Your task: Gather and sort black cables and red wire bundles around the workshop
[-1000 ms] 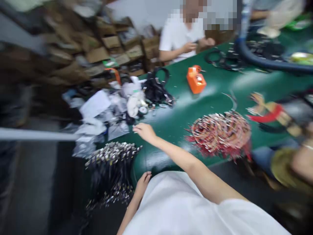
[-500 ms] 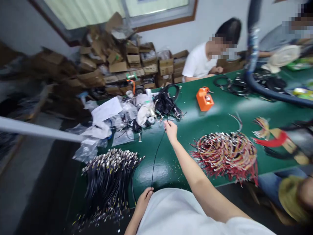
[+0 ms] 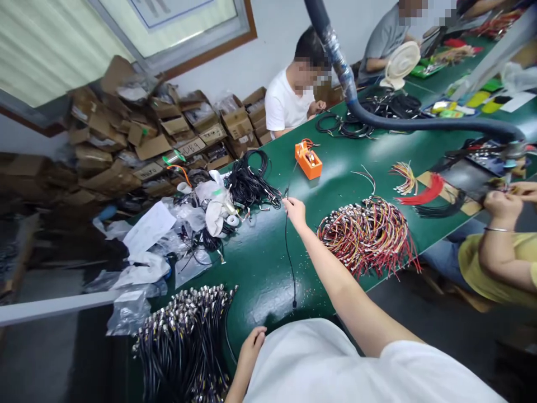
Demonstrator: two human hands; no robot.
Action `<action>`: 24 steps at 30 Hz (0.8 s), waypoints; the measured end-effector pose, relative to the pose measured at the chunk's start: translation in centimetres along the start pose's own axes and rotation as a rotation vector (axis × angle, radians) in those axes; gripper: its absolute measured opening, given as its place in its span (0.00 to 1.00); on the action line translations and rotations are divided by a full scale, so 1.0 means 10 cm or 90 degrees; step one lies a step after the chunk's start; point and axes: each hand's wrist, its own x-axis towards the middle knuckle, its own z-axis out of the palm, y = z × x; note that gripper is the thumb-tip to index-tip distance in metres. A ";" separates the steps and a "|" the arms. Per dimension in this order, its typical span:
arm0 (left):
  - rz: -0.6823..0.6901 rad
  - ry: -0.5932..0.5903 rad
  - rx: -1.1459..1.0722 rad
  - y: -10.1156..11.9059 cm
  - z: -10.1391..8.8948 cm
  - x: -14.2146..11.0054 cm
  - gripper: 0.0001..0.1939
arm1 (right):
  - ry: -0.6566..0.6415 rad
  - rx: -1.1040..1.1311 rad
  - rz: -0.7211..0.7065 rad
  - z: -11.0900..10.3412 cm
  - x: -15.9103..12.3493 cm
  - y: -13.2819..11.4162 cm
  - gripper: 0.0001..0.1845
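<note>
Right hand (image 3: 295,212): pinching black cable (image 3: 288,249) | left hand (image 3: 252,345): by shirt (image 3: 312,358), can't tell grip

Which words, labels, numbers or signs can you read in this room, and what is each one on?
"DB9": handwritten on a front box flap.
Writing on the neighbouring box flap and the lower-left flap: too blurred to read surely.
White paper sheet: any print is too faint.
Carton with printed marks: too small.

piled cardboard boxes (image 3: 151,144), curtained window (image 3: 184,25), white-shirted person (image 3: 285,106)
</note>
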 end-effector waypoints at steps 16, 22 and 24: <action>0.132 -0.142 -0.112 1.11 0.65 0.56 0.35 | -0.045 0.075 0.015 0.03 -0.07 -0.11 0.18; 0.157 -0.258 0.006 1.11 0.70 0.52 0.24 | -0.048 0.108 0.013 -0.02 -0.09 -0.15 0.17; 0.157 -0.231 0.003 1.09 0.67 0.52 0.25 | -0.047 0.116 0.021 -0.02 -0.10 -0.14 0.17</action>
